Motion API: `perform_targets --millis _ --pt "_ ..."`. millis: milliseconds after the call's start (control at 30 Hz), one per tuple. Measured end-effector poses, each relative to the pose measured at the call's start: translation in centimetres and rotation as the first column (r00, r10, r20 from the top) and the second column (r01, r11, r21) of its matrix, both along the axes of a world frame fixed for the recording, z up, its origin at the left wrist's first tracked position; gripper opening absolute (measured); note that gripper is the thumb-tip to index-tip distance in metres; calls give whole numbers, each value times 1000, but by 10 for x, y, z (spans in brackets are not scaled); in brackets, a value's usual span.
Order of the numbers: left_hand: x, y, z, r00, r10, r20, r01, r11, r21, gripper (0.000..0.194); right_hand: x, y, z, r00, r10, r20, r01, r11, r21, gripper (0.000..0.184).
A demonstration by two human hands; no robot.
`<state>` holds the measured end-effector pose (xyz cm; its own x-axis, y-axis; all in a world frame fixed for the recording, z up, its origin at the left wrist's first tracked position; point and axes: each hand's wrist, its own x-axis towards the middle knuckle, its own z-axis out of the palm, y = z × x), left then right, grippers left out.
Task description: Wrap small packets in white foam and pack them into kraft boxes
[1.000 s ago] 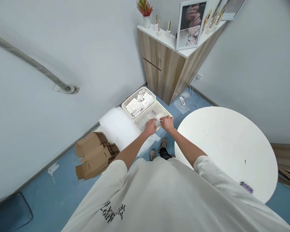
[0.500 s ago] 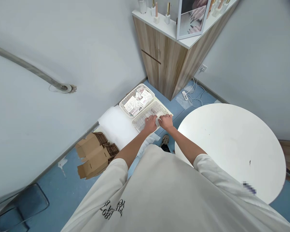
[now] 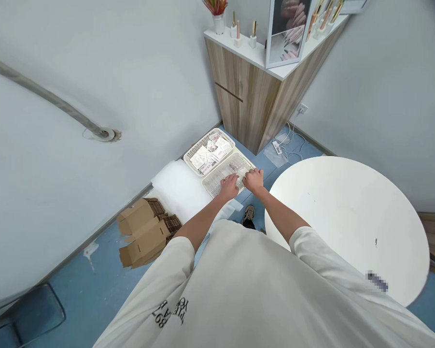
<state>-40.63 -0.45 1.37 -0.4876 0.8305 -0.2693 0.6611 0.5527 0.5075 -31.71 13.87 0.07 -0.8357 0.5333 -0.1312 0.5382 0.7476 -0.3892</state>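
Over the near edge of a white plastic basket (image 3: 210, 181) filled with clear plastic pieces (image 3: 222, 178), both my hands work close together. My left hand (image 3: 229, 187) has its fingers curled inward at the basket's near side. A short gap to the right, my right hand (image 3: 253, 180) is closed too, fingers bent toward the left one. Something pale or see-through may lie between the fingertips, too small to make out. Just behind stands a second white basket (image 3: 188, 155), holding several printed white cards and packets (image 3: 212, 153).
White foam wrap (image 3: 179, 186) and folded brown cardboard boxes (image 3: 147, 239) lie to the left. A round white table (image 3: 343, 208) stands at right. Behind is a wood-grain cabinet (image 3: 249, 104); a power strip (image 3: 277, 147) with cables lies on the floor. A dark chair (image 3: 32, 309) is lower left.
The camera view has tilted and shifted slightly. My hands stay over the near basket with small finger movements, and the right one now sits a little farther from the left.
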Motion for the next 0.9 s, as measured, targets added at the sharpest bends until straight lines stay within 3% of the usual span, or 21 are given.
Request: perform_targets --millis 200,400,600,900 --pt "1 -15 21 999 37 -13 -36 994 102 73 18 -14 31 986 -116 -120 123 991 50 35" --pt "15 -27 36 1000 3 26 -8 982 190 68 53 -39 55 936 -332 -114 325 943 -73 28" --pt "50 -43 26 984 -155 92 124 953 276 59 118 -74 62 873 -482 -79 463 868 -182 25" --pt "125 -39 11 912 -327 248 238 914 330 46 228 -117 49 694 -703 -155 614 690 -384 29"
